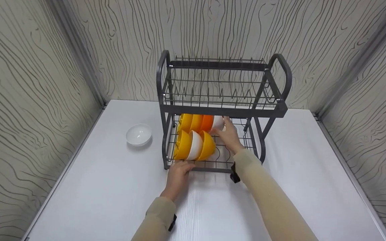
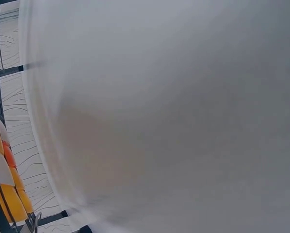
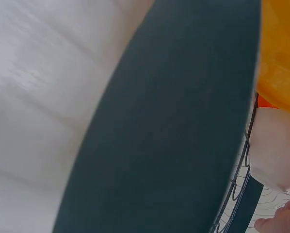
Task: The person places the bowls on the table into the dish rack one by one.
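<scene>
A dark grey two-tier dish rack point(image 1: 219, 110) stands on the white table point(image 1: 313, 174). Its lower tier holds two rows of yellow, orange and white bowls point(image 1: 194, 145) on edge. My right hand point(image 1: 226, 134) reaches into that tier and holds the white bowl point(image 1: 217, 122) at the right end of the back row. My left hand point(image 1: 179, 169) grips the rack's front bottom rail. In the right wrist view a rack bar point(image 3: 174, 126) fills the frame, with the white bowl point(image 3: 276, 145) and a fingertip point(image 3: 281, 221) beyond it. The left wrist view is mostly blur, with bowl edges point(image 2: 4, 194) at the left.
A single white bowl point(image 1: 139, 134) sits upright on the table left of the rack. The rack's upper tier point(image 1: 218, 83) holds nothing. Patterned walls close in the table on the left, back and right.
</scene>
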`<state>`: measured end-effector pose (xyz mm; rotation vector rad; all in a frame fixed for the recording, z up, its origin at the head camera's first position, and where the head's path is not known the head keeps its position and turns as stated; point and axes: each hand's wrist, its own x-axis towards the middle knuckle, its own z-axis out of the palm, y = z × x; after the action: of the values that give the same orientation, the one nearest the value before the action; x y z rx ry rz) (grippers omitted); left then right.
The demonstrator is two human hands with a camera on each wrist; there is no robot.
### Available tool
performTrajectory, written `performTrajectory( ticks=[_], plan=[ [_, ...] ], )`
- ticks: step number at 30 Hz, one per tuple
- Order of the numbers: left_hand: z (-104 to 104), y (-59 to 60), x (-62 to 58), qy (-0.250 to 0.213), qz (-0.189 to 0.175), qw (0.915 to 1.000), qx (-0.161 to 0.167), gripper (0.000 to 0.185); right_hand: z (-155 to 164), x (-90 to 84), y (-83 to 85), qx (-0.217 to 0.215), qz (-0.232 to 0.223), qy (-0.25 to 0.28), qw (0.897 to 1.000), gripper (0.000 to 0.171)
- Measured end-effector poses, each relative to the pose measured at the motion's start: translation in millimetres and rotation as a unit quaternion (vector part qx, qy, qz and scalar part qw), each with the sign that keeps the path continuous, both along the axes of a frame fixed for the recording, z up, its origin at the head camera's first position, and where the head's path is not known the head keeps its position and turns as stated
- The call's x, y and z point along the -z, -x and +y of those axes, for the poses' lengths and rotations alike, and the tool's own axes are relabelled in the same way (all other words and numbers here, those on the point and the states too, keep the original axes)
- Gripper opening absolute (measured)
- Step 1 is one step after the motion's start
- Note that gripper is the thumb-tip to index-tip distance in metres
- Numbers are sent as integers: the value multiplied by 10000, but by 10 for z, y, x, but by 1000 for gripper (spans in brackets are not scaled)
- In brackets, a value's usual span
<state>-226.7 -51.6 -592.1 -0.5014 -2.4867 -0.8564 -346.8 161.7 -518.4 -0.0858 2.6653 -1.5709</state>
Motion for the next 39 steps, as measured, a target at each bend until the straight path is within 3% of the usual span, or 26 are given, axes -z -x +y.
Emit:
performTrajectory(
  ticks=[5,13,22,32,39],
  plan=[
    [-13,-8,-1,-20,-71,10000,25,28,36,18,-58,-76,15,-189,9998,91],
    [-56,-8,-12,-123,420,9990,117,26,77,8,-194,-123,-77,-370,9992,85],
    [-77,-6,-30,101,-212,9997,2,25,144,48,-435,-238,281,-645,9972,84],
    [-49,-30,-61,84,-197,9997,99,25,238,191,-735,-32,789,-1284,9886,69],
    [-26,-25,-56,42,-316,9994,108,25,307,329,-950,11,1457,-1848,9719,63]
  ],
)
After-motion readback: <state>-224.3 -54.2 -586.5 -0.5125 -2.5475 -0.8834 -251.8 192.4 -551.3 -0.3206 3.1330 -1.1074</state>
